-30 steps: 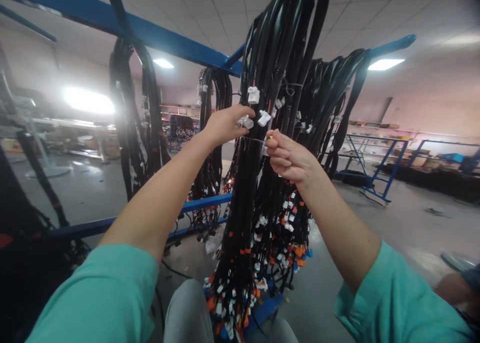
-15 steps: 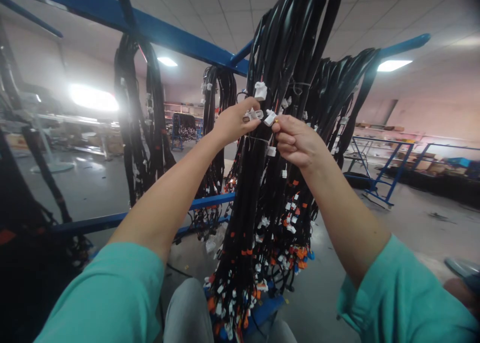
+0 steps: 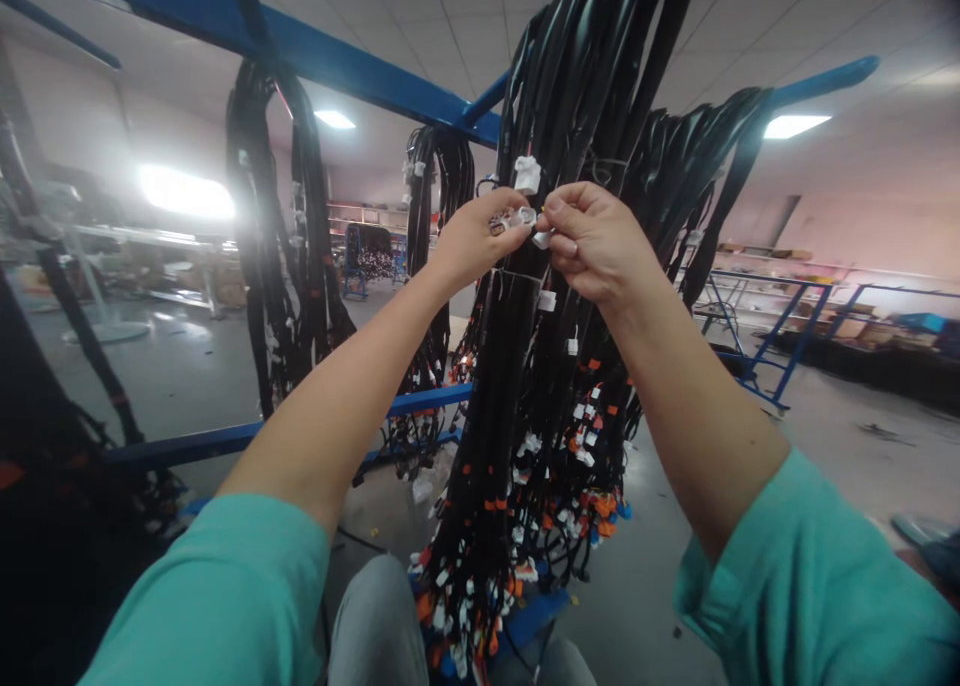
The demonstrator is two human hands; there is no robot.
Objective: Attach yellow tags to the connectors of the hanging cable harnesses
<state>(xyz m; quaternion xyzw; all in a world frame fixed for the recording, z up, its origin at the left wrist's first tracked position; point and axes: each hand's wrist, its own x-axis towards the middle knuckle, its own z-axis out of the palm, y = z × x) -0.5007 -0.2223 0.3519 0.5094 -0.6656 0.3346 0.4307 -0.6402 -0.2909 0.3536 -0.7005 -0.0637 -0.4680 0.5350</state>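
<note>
A thick bundle of black wire harnesses (image 3: pixel 525 386) hangs from a blue rack beam (image 3: pixel 315 56), its lower ends full of white and orange connectors. My left hand (image 3: pixel 472 238) is pinched on a small white connector (image 3: pixel 523 217) at the front of the bundle. My right hand (image 3: pixel 592 241) is closed just to its right, fingertips pinching a second white connector (image 3: pixel 541 238) that touches the first. Another white connector (image 3: pixel 527 174) sits on the bundle just above my hands.
More black harness bundles (image 3: pixel 277 236) hang at the left and behind (image 3: pixel 439 256). A lower blue rack bar (image 3: pixel 420 401) crosses behind the bundle. Blue frames (image 3: pixel 757 356) and shelves stand at the far right on the grey floor.
My right hand has risen from below the left hand to meet it, bringing its connector up against the one in my left hand. The left hand rose slightly.
</note>
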